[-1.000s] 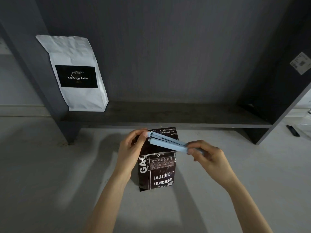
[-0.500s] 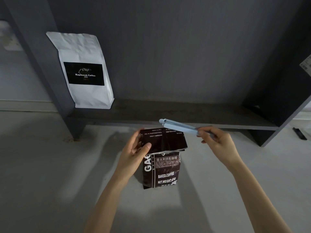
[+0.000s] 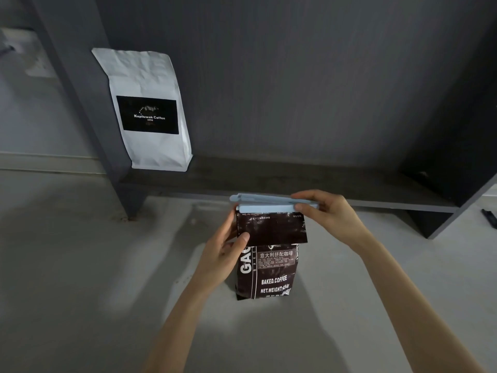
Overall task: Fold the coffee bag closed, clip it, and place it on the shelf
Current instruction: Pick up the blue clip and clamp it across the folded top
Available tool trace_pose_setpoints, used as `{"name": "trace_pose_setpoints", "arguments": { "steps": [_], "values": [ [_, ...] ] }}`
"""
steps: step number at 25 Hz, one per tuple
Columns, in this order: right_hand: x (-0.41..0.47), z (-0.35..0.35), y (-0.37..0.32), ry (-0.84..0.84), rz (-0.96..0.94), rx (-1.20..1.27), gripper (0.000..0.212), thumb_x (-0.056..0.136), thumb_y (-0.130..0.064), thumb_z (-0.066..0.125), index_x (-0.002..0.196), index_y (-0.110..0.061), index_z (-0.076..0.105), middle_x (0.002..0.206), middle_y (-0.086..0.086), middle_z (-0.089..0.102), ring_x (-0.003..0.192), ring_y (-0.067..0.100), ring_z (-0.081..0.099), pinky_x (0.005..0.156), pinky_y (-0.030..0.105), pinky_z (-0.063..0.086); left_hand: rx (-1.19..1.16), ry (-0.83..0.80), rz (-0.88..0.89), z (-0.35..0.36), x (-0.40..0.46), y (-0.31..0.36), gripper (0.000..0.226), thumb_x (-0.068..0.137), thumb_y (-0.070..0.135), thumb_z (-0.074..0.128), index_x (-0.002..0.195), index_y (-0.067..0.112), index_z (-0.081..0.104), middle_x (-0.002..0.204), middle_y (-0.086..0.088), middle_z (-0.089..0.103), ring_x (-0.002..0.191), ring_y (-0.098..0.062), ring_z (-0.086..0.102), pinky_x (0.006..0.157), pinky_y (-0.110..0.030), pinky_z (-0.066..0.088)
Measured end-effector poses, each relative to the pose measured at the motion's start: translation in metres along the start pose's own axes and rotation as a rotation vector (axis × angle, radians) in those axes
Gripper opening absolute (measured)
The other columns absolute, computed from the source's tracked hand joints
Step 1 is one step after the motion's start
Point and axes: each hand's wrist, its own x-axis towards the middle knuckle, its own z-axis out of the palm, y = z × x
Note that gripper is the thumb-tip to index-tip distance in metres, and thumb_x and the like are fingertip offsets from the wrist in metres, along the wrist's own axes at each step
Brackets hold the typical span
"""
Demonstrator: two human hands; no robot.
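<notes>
My right hand [image 3: 326, 214] gripping the pale blue clip [image 3: 271, 203], now lowered onto the fold, my left hand [image 3: 224, 251] still holding the brown coffee bag [image 3: 270, 254] upright on the floor, below the shelf [image 3: 295, 181]

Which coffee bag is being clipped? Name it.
The dark brown bag on the floor, held by both hands under the blue clip; the white bag stands untouched on the shelf.

Hands [image 3: 332, 215] fit clip [image 3: 269, 204] onto folded coffee bag [image 3: 269, 270].

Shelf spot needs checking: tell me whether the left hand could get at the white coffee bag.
Probably yes: nothing stands between the left hand and the white paper coffee bag, but it is steadying the dark brown foil coffee bag.
</notes>
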Motion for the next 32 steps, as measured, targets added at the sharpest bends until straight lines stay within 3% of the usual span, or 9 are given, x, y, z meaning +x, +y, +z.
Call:
{"name": "trace_pose_setpoints", "arguments": {
  "steps": [4,8,14,19,21,24,29,32],
  "values": [
    [0.001,0.008,-0.003,-0.042,0.010,0.041,0.017,0.080,-0.022,0.061,0.085,-0.038,0.060,0.086,-0.015,0.062,0.074,0.008,0.058,0.063,0.011,0.046,0.006,0.005,-0.006,0.000,0.000,-0.002,0.053,0.089,0.008,0.044,0.120,0.047,0.026,0.123,0.008,0.052,0.100,0.015,0.054,0.076,-0.002,0.043],
    [-0.005,0.016,-0.003,-0.008,0.031,0.160,0.017,0.081,-0.016,0.060,0.084,-0.033,0.059,0.082,-0.010,0.063,0.071,0.010,0.062,0.059,0.010,0.051,0.037,0.041,0.003,-0.001,0.000,-0.005,0.058,0.088,0.011,0.046,0.118,0.054,0.021,0.138,0.000,0.045,0.119,-0.001,0.047,0.086,-0.002,0.041],
    [-0.015,0.019,0.001,0.073,0.102,0.292,0.015,0.080,-0.016,0.060,0.094,-0.023,0.059,0.084,-0.005,0.064,0.070,-0.002,0.065,0.057,0.010,0.052,0.062,0.047,0.017,0.001,0.001,-0.007,0.056,0.088,0.012,0.047,0.120,0.052,0.022,0.137,0.004,0.045,0.100,0.019,0.051,0.080,0.000,0.041],
    [-0.020,0.024,0.005,0.160,0.122,0.339,0.015,0.078,-0.020,0.062,0.085,-0.034,0.060,0.079,-0.004,0.064,0.071,0.009,0.064,0.068,0.024,0.054,0.062,0.041,0.021,0.000,0.001,-0.008,0.055,0.088,0.013,0.046,0.118,0.055,0.025,0.140,0.004,0.042,0.108,0.016,0.048,0.083,-0.001,0.040],
    [-0.021,0.025,0.006,0.155,0.120,0.337,0.015,0.079,-0.020,0.062,0.086,-0.033,0.059,0.078,-0.002,0.064,0.069,0.007,0.064,0.063,0.019,0.053,0.071,0.045,0.023,0.001,0.000,-0.007,0.056,0.088,0.014,0.047,0.118,0.055,0.024,0.139,0.005,0.043,0.111,0.013,0.048,0.085,-0.002,0.039],
    [-0.020,0.031,0.004,0.163,0.123,0.366,0.014,0.080,-0.016,0.061,0.089,-0.026,0.060,0.077,-0.001,0.064,0.063,-0.001,0.064,0.053,0.012,0.051,0.062,0.029,0.022,0.001,-0.001,-0.005,0.054,0.089,0.011,0.045,0.120,0.048,0.023,0.126,0.012,0.050,0.099,0.019,0.052,0.076,0.000,0.041],
    [-0.017,0.038,0.000,0.147,0.134,0.399,0.013,0.080,-0.016,0.060,0.084,-0.028,0.059,0.079,-0.001,0.064,0.063,0.001,0.066,0.053,0.014,0.054,0.073,0.017,0.024,0.001,-0.001,-0.004,0.054,0.089,0.012,0.045,0.122,0.048,0.023,0.118,0.020,0.051,0.099,0.019,0.052,0.077,-0.001,0.041],
    [-0.018,0.037,0.000,0.167,0.130,0.419,0.013,0.080,-0.013,0.061,0.084,-0.025,0.059,0.076,0.000,0.064,0.059,0.000,0.065,0.050,0.012,0.052,0.077,0.018,0.015,0.001,0.000,-0.007,0.055,0.089,0.012,0.044,0.125,0.047,0.020,0.125,0.010,0.052,0.103,0.009,0.055,0.075,-0.002,0.043]
  ]
}}
